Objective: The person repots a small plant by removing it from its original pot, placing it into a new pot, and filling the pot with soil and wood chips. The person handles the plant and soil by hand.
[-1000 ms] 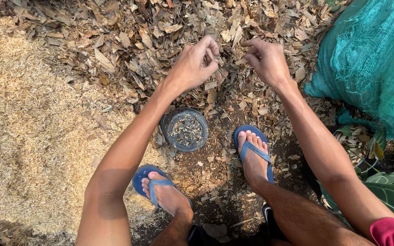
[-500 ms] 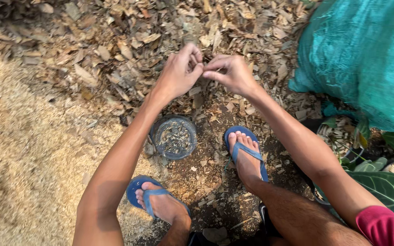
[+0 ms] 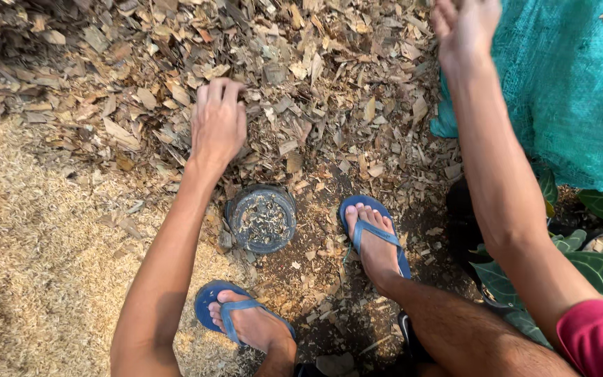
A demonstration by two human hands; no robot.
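Note:
My left hand (image 3: 217, 124) rests palm down on a heap of dry wood chips and leaf scraps (image 3: 301, 63), fingers curled into the litter; what it grips, if anything, is hidden. My right hand (image 3: 463, 26) is raised at the top edge beside a teal mesh sack (image 3: 574, 91), partly cut off by the frame, fingers loosely spread. A small round dark pot (image 3: 263, 218) filled with chips and soil stands on the ground between my feet, just below my left hand.
My feet wear blue flip-flops, one (image 3: 375, 237) right of the pot and one (image 3: 239, 318) below it. Pale rice husk (image 3: 43, 265) covers the left ground. Large dark green leaves (image 3: 594, 272) of potted plants stand at the lower right.
My hands, together over the chips half a second ago, have parted: the left dropped onto the heap, the right swung up and right toward the teal sack.

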